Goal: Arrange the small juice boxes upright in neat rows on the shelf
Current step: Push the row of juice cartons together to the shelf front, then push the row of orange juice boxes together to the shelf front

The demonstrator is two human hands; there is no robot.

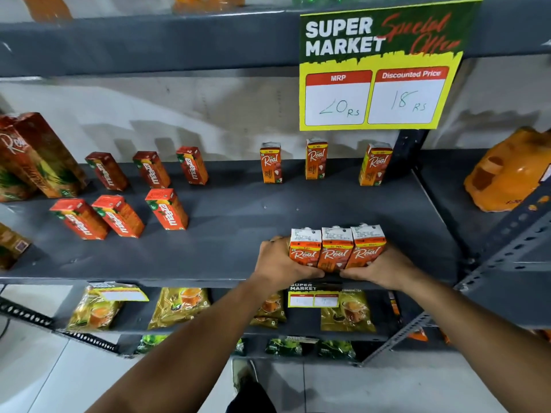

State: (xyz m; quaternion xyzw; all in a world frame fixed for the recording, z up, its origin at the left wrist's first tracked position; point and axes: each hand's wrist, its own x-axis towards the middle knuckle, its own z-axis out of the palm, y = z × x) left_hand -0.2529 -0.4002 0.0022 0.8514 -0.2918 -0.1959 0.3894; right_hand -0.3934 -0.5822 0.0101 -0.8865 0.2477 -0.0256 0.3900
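Three small orange Real juice boxes (337, 248) stand upright, pressed side by side, near the front edge of the dark grey shelf (238, 251). My left hand (278, 262) grips the left end of this row and my right hand (380, 269) grips the right end. At the back of the shelf three more Real boxes (316, 162) stand upright and spaced apart. To the left, several small red Maaza boxes (167, 208) stand in two rows.
Tall Real cartons (38, 156) stand at the far left. A yellow price sign (378, 70) hangs from the shelf above. An orange packet (507, 174) lies on the neighbouring shelf at right. Tea packets (179, 305) fill the shelf below.
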